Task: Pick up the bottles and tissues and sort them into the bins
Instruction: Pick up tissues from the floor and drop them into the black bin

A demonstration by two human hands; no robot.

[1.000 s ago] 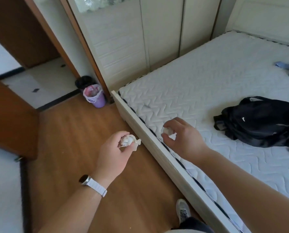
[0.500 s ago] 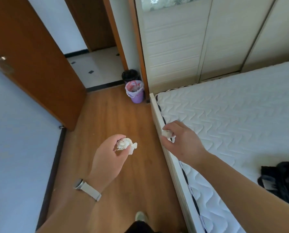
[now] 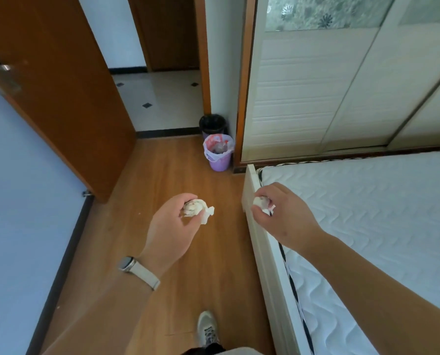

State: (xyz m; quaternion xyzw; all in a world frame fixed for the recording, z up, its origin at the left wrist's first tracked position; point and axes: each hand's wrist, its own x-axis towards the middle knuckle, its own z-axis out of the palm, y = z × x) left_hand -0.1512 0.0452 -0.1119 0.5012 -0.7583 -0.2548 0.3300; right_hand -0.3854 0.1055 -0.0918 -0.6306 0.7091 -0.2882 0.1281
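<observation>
Head view: left hand grips one balled tissue, right hand another tissue, both held short of the purple bin, likely for dropping in.

A home bedroom: a bare quilted mattress in a pale bed frame fills the right of the frame, with a sliding-door wardrobe at upper right. Wood-look flooring runs to an open brown door at upper left, with a tiled hallway beyond.
</observation>
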